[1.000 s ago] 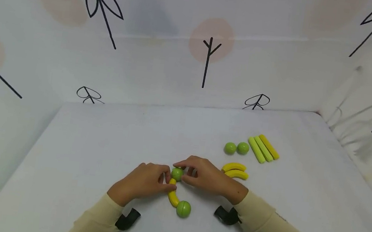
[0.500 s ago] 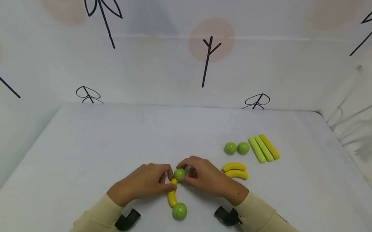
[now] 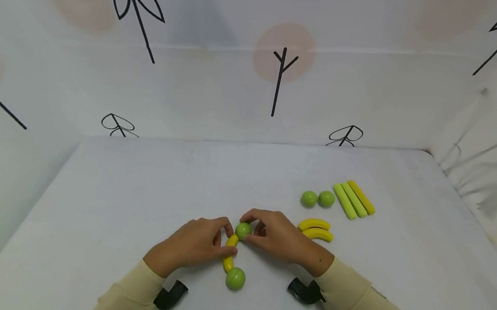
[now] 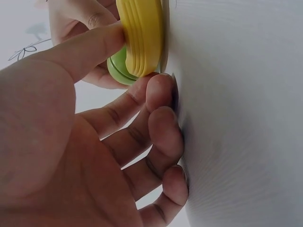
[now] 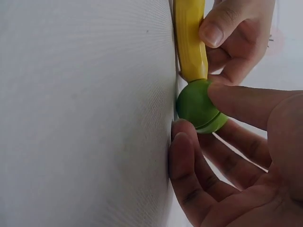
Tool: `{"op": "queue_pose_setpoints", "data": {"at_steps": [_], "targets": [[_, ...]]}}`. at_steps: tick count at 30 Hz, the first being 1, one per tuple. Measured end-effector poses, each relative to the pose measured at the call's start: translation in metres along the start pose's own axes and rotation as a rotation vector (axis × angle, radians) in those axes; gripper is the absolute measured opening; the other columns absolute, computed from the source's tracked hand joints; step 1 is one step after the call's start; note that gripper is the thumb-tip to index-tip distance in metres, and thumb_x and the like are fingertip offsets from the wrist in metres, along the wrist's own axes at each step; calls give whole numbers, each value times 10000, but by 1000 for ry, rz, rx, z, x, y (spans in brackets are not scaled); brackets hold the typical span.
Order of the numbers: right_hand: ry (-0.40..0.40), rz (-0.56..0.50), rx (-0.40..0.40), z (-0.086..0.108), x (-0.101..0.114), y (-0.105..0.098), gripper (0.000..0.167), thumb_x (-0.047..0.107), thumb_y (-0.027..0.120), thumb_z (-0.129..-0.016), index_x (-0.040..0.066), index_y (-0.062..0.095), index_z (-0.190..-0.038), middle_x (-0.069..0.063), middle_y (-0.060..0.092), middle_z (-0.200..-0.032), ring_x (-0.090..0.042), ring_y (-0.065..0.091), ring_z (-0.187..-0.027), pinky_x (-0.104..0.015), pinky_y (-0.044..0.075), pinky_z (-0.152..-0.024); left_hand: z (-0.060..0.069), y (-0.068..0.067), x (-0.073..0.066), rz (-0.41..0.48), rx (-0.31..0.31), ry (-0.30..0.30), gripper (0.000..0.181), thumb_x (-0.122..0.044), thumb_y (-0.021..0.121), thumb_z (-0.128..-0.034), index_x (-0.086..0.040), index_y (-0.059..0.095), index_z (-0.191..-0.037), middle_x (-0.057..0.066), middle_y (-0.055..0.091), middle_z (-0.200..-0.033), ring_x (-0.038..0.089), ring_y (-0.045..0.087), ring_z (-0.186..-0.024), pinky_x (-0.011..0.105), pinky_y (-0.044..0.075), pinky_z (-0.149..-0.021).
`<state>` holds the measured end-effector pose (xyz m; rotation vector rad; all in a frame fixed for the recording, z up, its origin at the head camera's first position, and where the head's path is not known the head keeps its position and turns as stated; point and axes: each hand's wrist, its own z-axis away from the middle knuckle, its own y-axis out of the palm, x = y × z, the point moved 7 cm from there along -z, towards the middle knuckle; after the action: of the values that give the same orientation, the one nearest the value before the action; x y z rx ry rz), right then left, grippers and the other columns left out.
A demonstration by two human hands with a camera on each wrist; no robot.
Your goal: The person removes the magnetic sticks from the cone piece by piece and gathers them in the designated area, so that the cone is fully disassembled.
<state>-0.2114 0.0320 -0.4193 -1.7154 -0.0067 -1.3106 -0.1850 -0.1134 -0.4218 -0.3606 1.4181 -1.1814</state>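
Observation:
My left hand pinches a toy banana with thumb and index finger; its grooved yellow side faces the left wrist view. At the banana's far end is a green ball, held between the thumb and fingers of my right hand. The right wrist view shows that ball touching the banana's tip. Both things lie on the white tabletop. Another green ball with a seam line sits against the banana's near end, touched by neither hand.
Two toy bananas lie side by side just behind my right wrist. Farther back are two green balls, then two light green sticks and one yellow stick. A patterned white cloth wall borders the table.
The banana has swung from a slant to nearly straight toward me. The near ball has shifted left with its end. My right hand and the far ball have moved slightly right.

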Motion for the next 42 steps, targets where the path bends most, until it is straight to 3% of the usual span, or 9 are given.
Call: {"op": "queue_pose_setpoints", "data": {"at_steps": [6,18,23,29,36,42], "targets": [[-19,13,-6,1,2,-1,399,131,729,-916,84,635,-1301,-12,683,-1162,-61,587,-837,-195,516,-753,0,-1,-1,24,-7,4,308,-343,749,-894,-127,640,-1085,-75,560,-671,67,494,-559,232,386,-526],[-44,-14,12,2,-2,2,330,127,696,-941,70,628,-1259,-18,652,-1117,-81,583,-881,-203,512,-786,-2,3,1,120,18,0,212,-187,696,-928,-97,625,-1106,-59,588,-693,70,515,-596,222,409,-555],[-19,-21,16,0,-4,2,318,130,684,-951,81,616,-1257,-22,647,-1144,-92,584,-914,-213,512,-805,-3,2,2,119,6,13,212,-182,703,-921,-99,625,-1100,-65,583,-683,66,517,-592,221,417,-560],[66,-51,0,-2,-10,1,304,139,665,-967,99,602,-1262,-19,642,-1161,-106,600,-951,-238,514,-833,-4,3,3,117,5,6,214,-199,708,-921,-108,630,-1099,-68,576,-676,68,508,-585,219,406,-556],[72,-46,-40,-1,-7,-4,332,130,683,-954,109,598,-1274,-20,640,-1172,-111,616,-949,-243,525,-821,-3,3,3,124,11,-1,219,-217,707,-927,-105,635,-1100,-61,580,-675,79,512,-584,227,405,-550],[39,52,-167,0,0,-24,385,125,749,-900,107,641,-1269,-4,665,-1170,-132,619,-936,-243,531,-781,-4,3,2,124,14,7,228,-206,714,-915,-101,636,-1102,-60,585,-693,75,516,-596,227,414,-558]]}}
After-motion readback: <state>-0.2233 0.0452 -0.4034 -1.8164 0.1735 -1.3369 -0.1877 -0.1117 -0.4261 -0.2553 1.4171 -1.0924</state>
